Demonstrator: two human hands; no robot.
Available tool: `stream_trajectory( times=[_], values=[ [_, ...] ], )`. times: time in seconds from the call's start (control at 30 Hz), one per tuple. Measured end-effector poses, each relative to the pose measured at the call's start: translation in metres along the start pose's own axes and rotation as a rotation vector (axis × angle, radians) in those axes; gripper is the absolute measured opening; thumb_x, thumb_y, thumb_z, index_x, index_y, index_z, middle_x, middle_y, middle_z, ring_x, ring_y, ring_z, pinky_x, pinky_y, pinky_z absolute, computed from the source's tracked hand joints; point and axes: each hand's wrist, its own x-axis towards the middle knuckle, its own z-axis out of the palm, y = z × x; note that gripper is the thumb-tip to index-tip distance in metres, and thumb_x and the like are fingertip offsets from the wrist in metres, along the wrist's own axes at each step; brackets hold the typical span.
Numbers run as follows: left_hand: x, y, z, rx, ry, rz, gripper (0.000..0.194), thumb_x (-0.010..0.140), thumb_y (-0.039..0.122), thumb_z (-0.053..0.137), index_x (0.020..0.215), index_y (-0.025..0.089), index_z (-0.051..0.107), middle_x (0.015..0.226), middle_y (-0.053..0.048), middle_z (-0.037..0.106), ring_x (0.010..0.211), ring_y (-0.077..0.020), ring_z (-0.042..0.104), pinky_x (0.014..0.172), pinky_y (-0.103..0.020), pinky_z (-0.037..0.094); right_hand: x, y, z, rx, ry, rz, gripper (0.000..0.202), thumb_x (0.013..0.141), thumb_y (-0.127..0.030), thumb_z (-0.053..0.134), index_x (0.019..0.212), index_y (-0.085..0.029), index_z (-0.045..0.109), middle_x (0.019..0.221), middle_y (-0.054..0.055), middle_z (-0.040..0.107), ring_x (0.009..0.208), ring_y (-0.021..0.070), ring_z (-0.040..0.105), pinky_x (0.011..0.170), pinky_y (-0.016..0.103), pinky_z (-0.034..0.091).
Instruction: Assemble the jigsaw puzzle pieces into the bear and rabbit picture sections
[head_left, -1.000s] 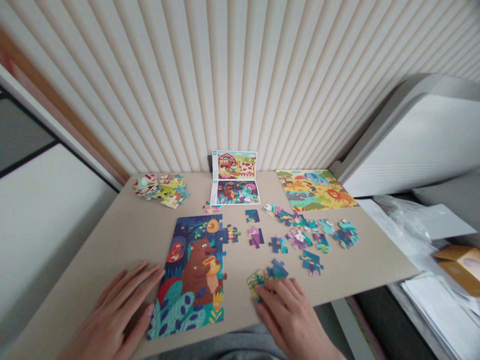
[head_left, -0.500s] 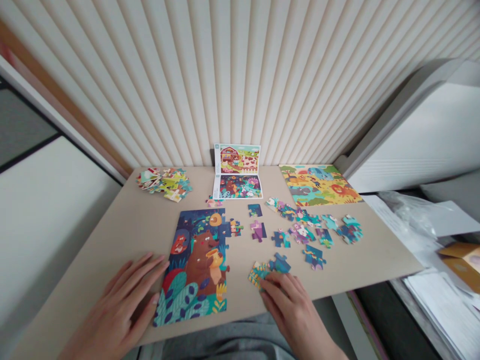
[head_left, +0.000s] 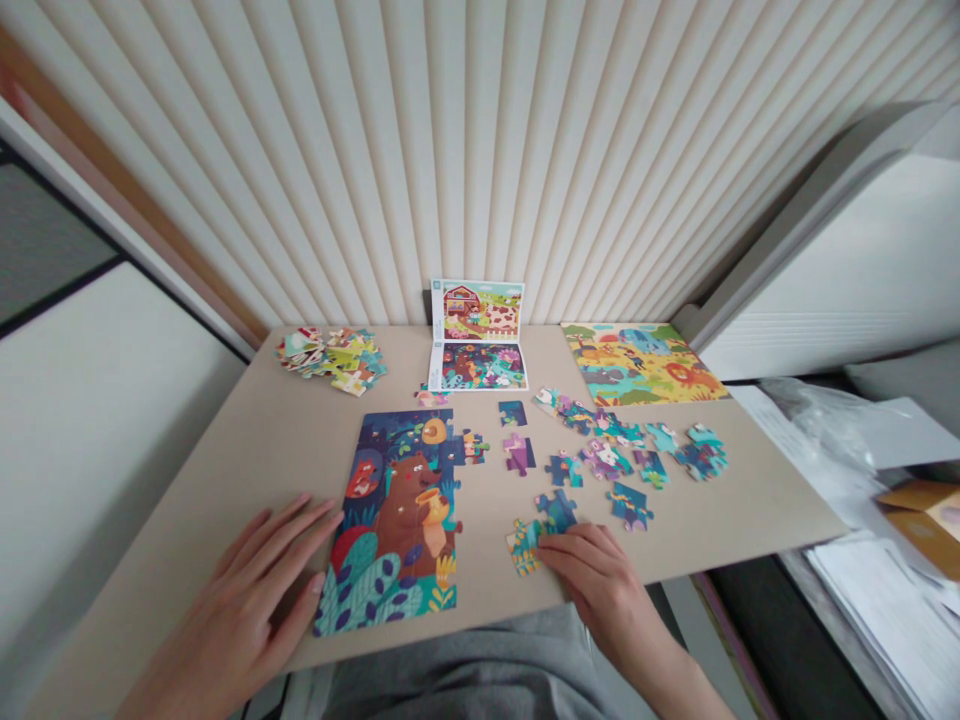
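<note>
A partly joined jigsaw puzzle point(head_left: 405, 520) showing a brown bear lies on the table in front of me. My left hand point(head_left: 255, 590) rests flat at its left edge, fingers spread, fingertips touching the border. To the right of the puzzle, my right hand point(head_left: 596, 570) has its fingers pressed together on the right side of a green-and-yellow leaf puzzle piece point(head_left: 523, 547). Just behind that piece is a dark blue puzzle piece point(head_left: 556, 508), close to my fingertips. A folded picture sheet point(head_left: 480, 340) stands at the back, its lower half showing the bear scene.
Several loose puzzle pieces point(head_left: 607, 458) spread over the right side. A piece with small figures point(head_left: 474, 447) sits by the puzzle's right edge. At back left is a heap of pieces point(head_left: 334, 360); at back right, a finished safari puzzle point(head_left: 641, 365). A pleated blind point(head_left: 480, 150) rises behind.
My right hand has shifted slightly right, turning the leaf piece so more of it shows. The blue piece behind it has moved slightly away. My left hand stays at the puzzle's edge.
</note>
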Motion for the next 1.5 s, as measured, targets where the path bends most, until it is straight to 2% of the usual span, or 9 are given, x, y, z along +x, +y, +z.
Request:
stream_trajectory(
  times=[0.17, 0.27, 0.37, 0.57, 0.73, 0.93, 1.07, 1.3, 1.5],
  values=[
    [0.001, 0.0, 0.0, -0.005, 0.001, 0.0, 0.073, 0.096, 0.036, 0.06, 0.166, 0.03, 0.038, 0.167, -0.002, 0.049, 0.156, -0.027, 0.042, 0.137, -0.043, 0.02, -0.01, -0.01, 0.012, 0.008, 0.177, 0.153, 0.028, 0.107, -0.015, 0.052, 0.128, -0.025, 0.067, 0.119, 0.009, 0.074, 0.107, 0.0244, 0.07, 0.094, 0.042, 0.06],
    [0.0, -0.001, 0.001, -0.006, 0.004, -0.009, 0.072, 0.096, 0.037, 0.06, 0.165, 0.03, 0.04, 0.166, -0.002, 0.05, 0.156, -0.0274, 0.043, 0.137, -0.043, 0.021, -0.01, -0.028, 0.022, -0.101, 0.169, 0.207, 0.035, 0.105, -0.032, 0.064, 0.139, -0.024, 0.064, 0.121, 0.012, 0.073, 0.107, 0.0293, 0.07, 0.092, 0.047, 0.06],
    [-0.001, -0.001, 0.001, -0.006, 0.011, -0.008, 0.071, 0.097, 0.037, 0.059, 0.165, 0.03, 0.04, 0.166, -0.002, 0.05, 0.155, -0.028, 0.043, 0.137, -0.044, 0.022, -0.006, -0.039, 0.027, -0.206, 0.163, 0.191, 0.035, 0.102, -0.037, 0.069, 0.135, -0.024, 0.068, 0.118, 0.012, 0.073, 0.1, 0.0303, 0.07, 0.085, 0.047, 0.059],
    [-0.002, -0.001, 0.001, 0.022, 0.015, 0.014, 0.072, 0.097, 0.036, 0.06, 0.166, 0.027, 0.04, 0.167, -0.004, 0.049, 0.156, -0.0282, 0.042, 0.137, -0.044, 0.022, -0.002, -0.036, 0.014, -0.126, 0.129, 0.038, 0.021, 0.105, -0.021, 0.063, 0.123, -0.026, 0.072, 0.118, 0.008, 0.073, 0.105, 0.0245, 0.069, 0.091, 0.041, 0.057],
    [0.0, -0.001, 0.003, 0.042, 0.024, 0.017, 0.068, 0.099, 0.036, 0.058, 0.164, 0.024, 0.042, 0.165, -0.006, 0.051, 0.155, -0.0283, 0.044, 0.136, -0.045, 0.024, 0.0, -0.037, 0.012, -0.091, 0.167, 0.052, 0.012, 0.102, -0.036, 0.072, 0.106, -0.024, 0.071, 0.109, 0.008, 0.074, 0.103, 0.0256, 0.069, 0.09, 0.041, 0.056],
    [-0.006, 0.004, -0.007, 0.027, 0.307, -0.016, 0.055, 0.094, 0.021, 0.066, 0.148, 0.025, 0.06, 0.141, -0.009, 0.07, 0.134, -0.0306, 0.064, 0.123, -0.054, 0.046, -0.001, -0.021, 0.0, -0.003, 0.034, -0.064, 0.01, 0.104, -0.02, 0.066, 0.113, -0.024, 0.069, 0.115, 0.005, 0.076, 0.114, 0.0232, 0.069, 0.101, 0.041, 0.056],
    [-0.003, 0.051, -0.02, 0.002, 0.525, -0.009, 0.049, 0.085, 0.004, 0.073, 0.13, 0.023, 0.071, 0.121, -0.009, 0.077, 0.121, -0.0301, 0.071, 0.113, -0.054, 0.054, -0.007, -0.005, -0.013, -0.02, -0.038, -0.159, 0.017, 0.105, -0.017, 0.063, 0.12, -0.022, 0.07, 0.127, 0.006, 0.076, 0.13, 0.0233, 0.065, 0.113, 0.042, 0.054],
    [0.051, 0.186, -0.005, -0.259, 0.417, 0.245, 0.031, 0.095, 0.004, 0.064, 0.122, 0.014, 0.075, 0.121, -0.009, 0.077, 0.13, -0.0244, 0.065, 0.118, -0.042, 0.048, -0.02, 0.006, -0.013, -0.068, 0.094, -0.043, 0.021, 0.106, -0.019, 0.062, 0.124, -0.024, 0.07, 0.13, 0.009, 0.074, 0.126, 0.0257, 0.067, 0.107, 0.046, 0.057],
    [0.08, 0.228, 0.032, -0.232, 0.346, 0.258, 0.028, 0.1, 0.011, 0.059, 0.123, 0.016, 0.074, 0.123, -0.006, 0.077, 0.12, -0.0218, 0.067, 0.113, -0.04, 0.048, -0.02, 0.029, -0.012, -0.121, 0.15, 0.124, 0.022, 0.107, -0.023, 0.058, 0.124, -0.027, 0.073, 0.126, 0.009, 0.072, 0.117, 0.0267, 0.069, 0.101, 0.046, 0.06]
  ],
)
